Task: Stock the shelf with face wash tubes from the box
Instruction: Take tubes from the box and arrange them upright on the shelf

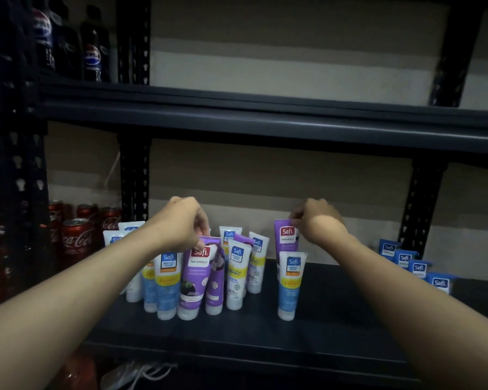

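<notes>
Several face wash tubes stand cap-down on the dark shelf [335, 305]. My left hand [182, 220] pinches the top edge of a purple tube [196, 277] at the front of the cluster. My right hand [317, 220] pinches the top of another purple tube [286, 235] that stands behind a white, yellow and blue tube [290, 285]. More white and blue tubes [237, 277] crowd the middle and left of the group. The box is out of view.
Red cola cans [76, 237] fill the shelf to the left, beyond a black upright [134, 178]. Small blue packets [417, 267] lie in a row at the right. Dark cola bottles [93, 52] stand on the shelf above. A shelf beam [265, 119] runs overhead.
</notes>
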